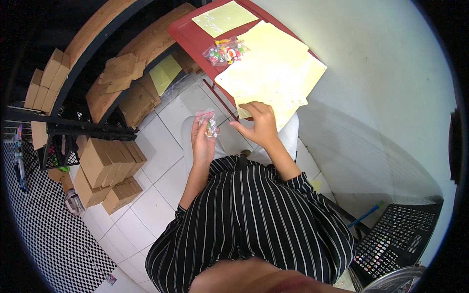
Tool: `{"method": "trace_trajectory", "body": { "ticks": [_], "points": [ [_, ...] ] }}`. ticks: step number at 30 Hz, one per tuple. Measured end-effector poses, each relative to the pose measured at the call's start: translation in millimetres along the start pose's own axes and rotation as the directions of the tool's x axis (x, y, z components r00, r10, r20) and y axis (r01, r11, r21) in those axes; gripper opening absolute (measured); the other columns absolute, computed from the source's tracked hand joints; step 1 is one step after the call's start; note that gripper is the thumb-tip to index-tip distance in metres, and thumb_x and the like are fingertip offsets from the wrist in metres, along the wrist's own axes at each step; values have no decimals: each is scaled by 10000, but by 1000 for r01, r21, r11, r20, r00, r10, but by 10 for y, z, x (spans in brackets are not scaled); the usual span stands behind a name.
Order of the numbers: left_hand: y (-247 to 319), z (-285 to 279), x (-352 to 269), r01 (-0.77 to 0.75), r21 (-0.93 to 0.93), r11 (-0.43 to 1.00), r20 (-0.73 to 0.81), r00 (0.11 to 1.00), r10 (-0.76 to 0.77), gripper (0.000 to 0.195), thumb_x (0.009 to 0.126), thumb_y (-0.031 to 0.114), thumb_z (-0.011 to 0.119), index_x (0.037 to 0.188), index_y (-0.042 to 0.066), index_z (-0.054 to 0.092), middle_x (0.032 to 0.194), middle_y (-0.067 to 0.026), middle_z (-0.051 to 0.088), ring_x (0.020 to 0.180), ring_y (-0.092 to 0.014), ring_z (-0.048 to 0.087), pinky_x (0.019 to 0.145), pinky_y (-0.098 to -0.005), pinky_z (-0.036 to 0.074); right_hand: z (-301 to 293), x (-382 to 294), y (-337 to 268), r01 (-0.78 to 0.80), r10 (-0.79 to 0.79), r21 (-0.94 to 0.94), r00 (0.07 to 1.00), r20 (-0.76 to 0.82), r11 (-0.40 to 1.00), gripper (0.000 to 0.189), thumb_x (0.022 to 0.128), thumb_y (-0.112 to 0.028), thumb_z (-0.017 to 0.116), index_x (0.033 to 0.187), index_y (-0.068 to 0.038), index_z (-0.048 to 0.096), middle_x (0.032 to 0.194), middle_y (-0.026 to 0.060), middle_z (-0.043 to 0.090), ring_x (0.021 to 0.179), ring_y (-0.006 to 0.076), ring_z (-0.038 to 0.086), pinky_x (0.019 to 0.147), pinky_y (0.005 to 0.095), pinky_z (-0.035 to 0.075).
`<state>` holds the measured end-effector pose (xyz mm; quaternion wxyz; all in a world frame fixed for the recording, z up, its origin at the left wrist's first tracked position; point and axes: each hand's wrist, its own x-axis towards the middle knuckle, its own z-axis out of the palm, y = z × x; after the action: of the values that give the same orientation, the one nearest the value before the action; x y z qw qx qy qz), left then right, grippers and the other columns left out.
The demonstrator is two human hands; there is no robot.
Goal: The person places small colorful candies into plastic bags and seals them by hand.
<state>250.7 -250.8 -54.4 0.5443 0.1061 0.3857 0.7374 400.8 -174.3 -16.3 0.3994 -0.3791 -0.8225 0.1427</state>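
My left hand (203,143) holds a small clear zip bag (209,122) with a red seal line, above my lap. Small shiny pieces, some green and amber, show inside it. My right hand (262,122) is raised over the near edge of the yellow paper sheets (269,69), fingers curved and thumb apart, with nothing seen in its grasp. Whether it touches the paper I cannot tell. The sheets overlap on a red table (190,34), and small pale pieces lie on them. Beyond, filled clear bags (227,51) of colourful pieces rest at the sheets' left edge.
Another yellow sheet (223,18) with small pieces lies at the table's far end. Cardboard boxes (110,161) are stacked on the tiled floor at left, beside wooden shelves (146,36). A wall (366,73) borders the right side. A black plastic crate (399,234) stands at lower right.
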Motion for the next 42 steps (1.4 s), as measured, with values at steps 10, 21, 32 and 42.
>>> {"method": "trace_trajectory", "body": {
  "ticks": [10,21,32,42],
  "points": [
    [-206,103,135,-64,265,962,202,979,10,243,865,82,455,1098,13,452,1010,-59,556,865,-98,525,727,-245,425,-605,-245,672,-326,253,-314,934,-252,892,86,702,-118,614,782,-101,639,764,45,562,749,212,503,671,324,338],
    [-366,284,248,-118,294,948,360,933,5,235,859,68,474,1083,-2,454,997,-59,570,903,-98,532,771,-232,413,-432,157,734,-252,243,-411,967,-74,876,126,672,-122,632,793,-105,663,861,43,576,856,231,498,757,365,351],
    [-459,193,272,-94,370,924,344,938,-42,214,867,69,457,1071,4,461,1017,-81,577,913,-119,543,759,-246,448,-308,60,734,-200,261,-596,965,17,778,142,688,-192,636,815,-152,685,1003,30,537,982,229,436,811,375,329],
    [-414,231,278,-76,342,937,331,943,-45,207,865,66,464,1065,12,477,1006,-70,581,898,-103,547,756,-225,430,-250,96,765,-128,176,-524,984,42,842,199,678,-175,635,866,-119,673,1053,96,498,990,268,415,823,395,311]
  ]
}}
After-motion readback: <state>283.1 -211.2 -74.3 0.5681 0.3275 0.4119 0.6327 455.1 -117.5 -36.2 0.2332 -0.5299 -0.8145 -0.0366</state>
